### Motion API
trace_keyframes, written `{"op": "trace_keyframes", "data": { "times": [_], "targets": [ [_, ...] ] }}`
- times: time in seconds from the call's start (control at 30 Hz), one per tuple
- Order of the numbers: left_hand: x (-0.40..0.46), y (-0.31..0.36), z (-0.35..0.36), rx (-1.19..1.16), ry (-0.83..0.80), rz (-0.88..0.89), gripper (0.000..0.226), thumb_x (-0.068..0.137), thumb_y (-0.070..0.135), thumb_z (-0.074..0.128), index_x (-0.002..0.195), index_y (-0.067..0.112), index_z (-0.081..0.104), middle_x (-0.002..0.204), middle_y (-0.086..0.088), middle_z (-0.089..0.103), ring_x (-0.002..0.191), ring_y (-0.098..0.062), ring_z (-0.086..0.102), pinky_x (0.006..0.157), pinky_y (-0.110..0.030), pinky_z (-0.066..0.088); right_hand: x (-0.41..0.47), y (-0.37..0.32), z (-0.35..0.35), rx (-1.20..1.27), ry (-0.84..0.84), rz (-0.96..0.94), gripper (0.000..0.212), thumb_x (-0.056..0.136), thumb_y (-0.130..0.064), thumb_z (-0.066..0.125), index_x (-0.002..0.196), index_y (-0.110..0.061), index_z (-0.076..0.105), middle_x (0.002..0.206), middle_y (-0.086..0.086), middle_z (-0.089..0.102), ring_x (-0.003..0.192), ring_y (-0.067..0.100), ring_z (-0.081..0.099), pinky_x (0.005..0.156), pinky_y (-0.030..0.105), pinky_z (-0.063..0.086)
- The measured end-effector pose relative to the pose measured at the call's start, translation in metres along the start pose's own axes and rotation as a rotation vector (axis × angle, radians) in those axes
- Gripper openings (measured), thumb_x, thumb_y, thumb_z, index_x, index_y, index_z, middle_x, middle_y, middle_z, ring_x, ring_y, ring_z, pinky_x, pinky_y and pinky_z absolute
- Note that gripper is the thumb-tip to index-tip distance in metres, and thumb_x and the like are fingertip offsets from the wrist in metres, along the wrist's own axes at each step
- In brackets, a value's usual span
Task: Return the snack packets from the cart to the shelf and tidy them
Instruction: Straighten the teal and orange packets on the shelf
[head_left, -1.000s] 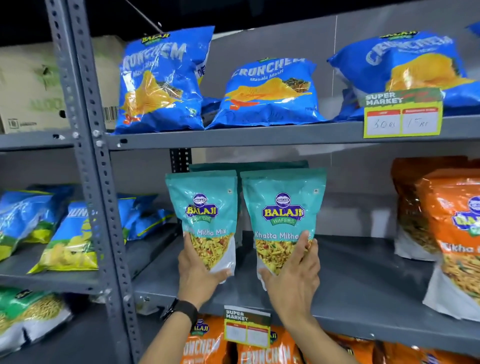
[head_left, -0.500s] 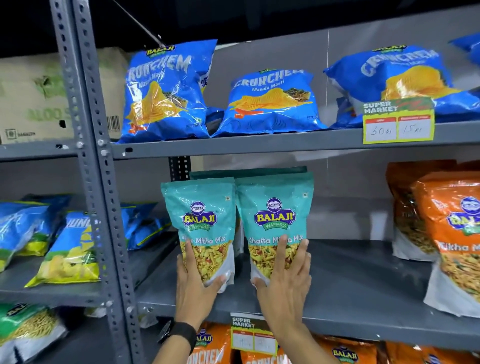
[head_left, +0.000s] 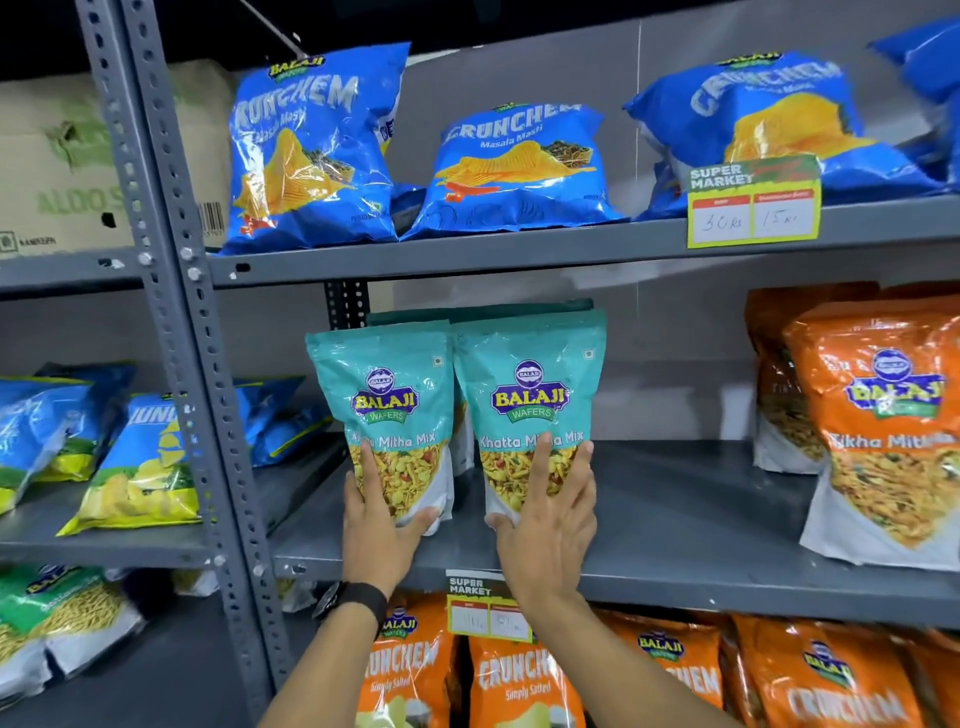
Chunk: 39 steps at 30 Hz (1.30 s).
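Two teal Khatta Mitha Mix packets stand upright side by side on the grey middle shelf (head_left: 675, 525). My left hand (head_left: 376, 525) grips the lower part of the left teal packet (head_left: 384, 400). My right hand (head_left: 550, 519) is wrapped around the bottom of the right teal packet (head_left: 530, 395), fingers spread over its front. More teal packets (head_left: 478, 312) stand close behind them, mostly hidden. The cart is out of view.
Blue Crunchem bags (head_left: 514, 171) lie on the top shelf behind a price tag (head_left: 753, 208). Orange Tikha Mitha packets (head_left: 883, 426) stand at the right of the middle shelf. Orange Crunchem bags (head_left: 519, 686) fill the shelf below. A grey upright post (head_left: 187, 322) separates the left bay.
Both hands have pushed the two teal packets closer together and further back on the shelf. The packets now touch side by side and stand straighter.
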<state>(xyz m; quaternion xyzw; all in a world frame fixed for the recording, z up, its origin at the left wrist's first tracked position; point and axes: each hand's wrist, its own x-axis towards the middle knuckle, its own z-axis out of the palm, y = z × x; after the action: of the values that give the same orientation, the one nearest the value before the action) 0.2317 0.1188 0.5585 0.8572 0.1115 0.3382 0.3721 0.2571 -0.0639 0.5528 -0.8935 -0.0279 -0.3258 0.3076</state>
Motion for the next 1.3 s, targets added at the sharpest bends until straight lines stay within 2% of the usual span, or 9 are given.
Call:
{"op": "trace_keyframes", "data": {
  "times": [0.13,0.2,0.37,0.6,0.7,0.93,1.07,1.17,1.3],
  "targets": [
    [-0.01,0.006,0.001,-0.045,-0.007,-0.061,0.127,0.081,0.057,0.075,0.159,0.041,-0.023,0.175,-0.012,-0.007,0.164,-0.028,-0.004,0.128,-0.052,0.016,0.0,0.015,-0.009,0.059,-0.077,-0.099,0.125,0.079,-0.082,0.058,0.165,-0.034,-0.02,0.174,0.017,-0.023,0.163,0.045,-0.002,0.125,0.066,0.022],
    [-0.025,0.016,0.004,-0.054,0.077,-0.087,0.119,0.085,0.058,0.07,0.16,0.039,-0.02,0.175,-0.011,-0.007,0.163,-0.028,-0.004,0.13,-0.056,0.013,-0.003,0.034,-0.02,0.08,-0.044,-0.193,0.114,0.084,-0.088,0.039,0.164,-0.035,-0.022,0.174,0.012,-0.027,0.163,0.04,-0.011,0.126,0.065,0.011],
    [-0.074,0.077,0.041,-0.039,0.383,0.111,0.087,0.095,0.035,0.066,0.164,0.03,0.015,0.173,-0.003,0.02,0.159,-0.028,0.021,0.127,-0.054,0.024,0.014,0.104,-0.075,-0.006,0.111,-0.378,0.108,0.087,-0.07,0.058,0.169,-0.032,-0.002,0.178,0.011,-0.012,0.165,0.036,-0.006,0.129,0.064,0.013],
    [-0.13,0.22,0.153,-0.105,0.163,0.461,0.069,0.091,0.033,0.066,0.156,0.028,0.042,0.16,0.001,0.047,0.15,-0.022,0.041,0.124,-0.045,0.034,0.059,0.235,-0.191,-0.103,0.304,-0.309,0.098,0.091,-0.052,0.061,0.169,-0.032,0.005,0.178,0.016,0.005,0.165,0.037,0.007,0.129,0.063,0.017],
    [-0.159,0.278,0.206,-0.154,0.027,0.466,0.074,0.091,0.041,0.063,0.158,0.035,0.034,0.163,0.005,0.042,0.152,-0.019,0.038,0.122,-0.047,0.038,0.076,0.307,-0.241,-0.17,0.363,-0.208,0.096,0.091,-0.05,0.058,0.169,-0.031,0.005,0.175,0.02,0.014,0.162,0.042,0.018,0.126,0.064,0.023],
    [-0.203,0.369,0.296,-0.029,-0.225,0.19,0.139,0.067,0.081,0.066,0.153,0.04,-0.035,0.172,-0.02,-0.018,0.162,-0.038,-0.003,0.128,-0.058,0.018,0.104,0.442,-0.301,-0.183,0.198,0.149,0.126,0.077,-0.053,0.083,0.168,-0.03,-0.001,0.174,0.024,0.0,0.157,0.054,0.015,0.116,0.075,0.03],
    [-0.209,0.392,0.326,-0.013,-0.155,0.099,0.142,0.068,0.071,0.076,0.153,0.04,-0.033,0.166,-0.025,0.005,0.156,-0.045,0.018,0.122,-0.059,0.03,0.125,0.487,-0.312,-0.005,0.047,0.154,0.149,0.067,-0.049,0.09,0.157,-0.049,-0.028,0.174,0.023,-0.007,0.153,0.059,0.022,0.114,0.069,0.037],
    [-0.21,0.399,0.34,-0.016,-0.147,0.101,0.14,0.068,0.063,0.081,0.16,0.039,-0.022,0.16,-0.015,0.014,0.149,-0.043,0.028,0.12,-0.056,0.035,0.136,0.5,-0.312,0.068,-0.017,0.102,0.145,0.073,-0.042,0.088,0.156,-0.052,-0.03,0.175,0.022,-0.008,0.154,0.06,0.019,0.113,0.067,0.038],
    [-0.218,0.412,0.353,-0.009,-0.158,0.113,0.14,0.069,0.058,0.081,0.151,0.05,-0.032,0.158,-0.014,0.014,0.147,-0.042,0.029,0.122,-0.054,0.034,0.138,0.506,-0.315,0.082,-0.026,0.067,0.139,0.078,-0.041,0.085,0.157,-0.05,-0.03,0.174,0.024,-0.002,0.156,0.057,0.017,0.117,0.065,0.036]
  ]
}}
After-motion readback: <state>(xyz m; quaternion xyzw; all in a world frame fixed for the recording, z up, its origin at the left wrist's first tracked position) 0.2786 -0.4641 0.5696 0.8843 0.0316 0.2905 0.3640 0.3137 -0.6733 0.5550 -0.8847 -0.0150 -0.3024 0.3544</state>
